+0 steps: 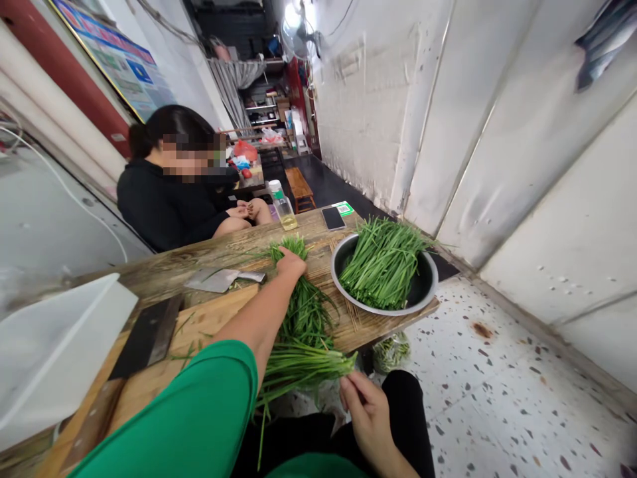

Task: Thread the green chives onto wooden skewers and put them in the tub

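My left hand [291, 264] reaches over the far end of a pile of garlic chives [306, 312] on the wooden table. Its fingers curl onto the chives by their pale ends, partly hidden by the hand itself. Close to my lap, my right hand [367, 410] has thumb and fingers drawn together at the cut ends of another bunch of garlic chives [303, 365]. That bunch lies across the table's near edge, leaves pointing left. To the right, a metal bowl [336, 282] holds a large heap of chives [383, 262].
A cleaver [213, 279] lies beyond the cutting board [219, 309]; a dark-bladed knife [144, 338] rests on the board. At left stands a white bin [60, 352]. An oil bottle [285, 212] and a phone [333, 218] are at the far edge. Another person [164, 192] sits across.
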A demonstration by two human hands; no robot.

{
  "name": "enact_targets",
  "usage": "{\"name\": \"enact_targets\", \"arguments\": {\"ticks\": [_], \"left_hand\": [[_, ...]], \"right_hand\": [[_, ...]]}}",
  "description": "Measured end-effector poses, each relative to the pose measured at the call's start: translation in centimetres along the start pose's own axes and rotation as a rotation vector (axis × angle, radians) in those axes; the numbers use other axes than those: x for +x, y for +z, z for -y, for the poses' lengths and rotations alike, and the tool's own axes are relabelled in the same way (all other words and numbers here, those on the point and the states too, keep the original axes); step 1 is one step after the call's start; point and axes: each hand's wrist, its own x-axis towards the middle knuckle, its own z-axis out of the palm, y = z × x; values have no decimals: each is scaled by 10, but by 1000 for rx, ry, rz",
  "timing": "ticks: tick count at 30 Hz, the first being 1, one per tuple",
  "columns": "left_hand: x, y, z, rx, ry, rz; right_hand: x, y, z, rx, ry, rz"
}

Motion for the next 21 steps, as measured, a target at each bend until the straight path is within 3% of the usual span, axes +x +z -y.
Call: {"name": "enact_targets", "arguments": {"ticks": [3,8,10,13,16,21], "left_hand": [[-3,-9,4,24,-99,-58],[-12,-35,19,-52,29,-77],[-17,-53,29,-166,114,-18],[-24,-92,47,-430,269,142],[-33,-138,66,-517,336,266],[-57,-215,91,-592,541,250]], "right_hand": [[-6,-2,-3,23,7,-26],[-18,0,-6,11,-25,-32],[-21,2,-6,4,-35,-36],[-21,7,-2,-12,-53,-48],[-21,14,5,-25,-68,-56],[-20,25,10,1,-27,-112]]}}
